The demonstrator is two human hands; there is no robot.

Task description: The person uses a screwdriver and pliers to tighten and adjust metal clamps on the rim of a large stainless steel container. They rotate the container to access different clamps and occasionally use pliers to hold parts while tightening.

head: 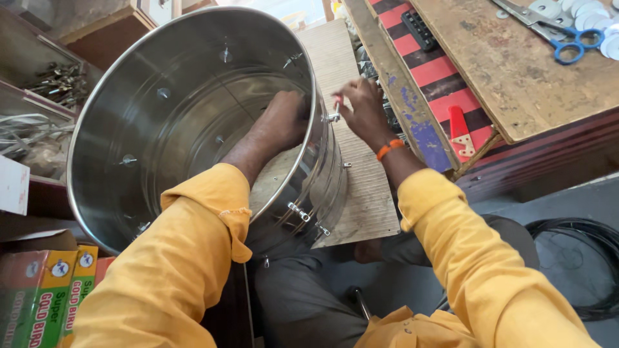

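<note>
A: Where is the left hand [284,119]?

B: Inside the steel drum [187,122], which lies tilted across the person's lap. The fingers press against the inner wall near the rim, curled up to the metal; whether they pinch anything there I cannot tell, since the wall hides the tips.

A: And the right hand [364,109]?

B: Outside the drum, straight across the wall from the left fingers. Its fingers are pinched on a small red-handled tool [338,102], and just below the fingertips a metal fitting [333,117] sticks out of the wall.

A: What lies around the hands?

B: Under the right hand, a ribbed board [361,187]. Beyond its knuckles, a red and black striped bench edge [425,71], with a red-handled tool [459,132] lying on it. Farther off, on the wooden bench top [516,71], blue-handled scissors [570,42] beside round metal discs [590,13]. Well away from the left fingers, past the drum's far side, a bin of small metal parts [61,80].
</note>
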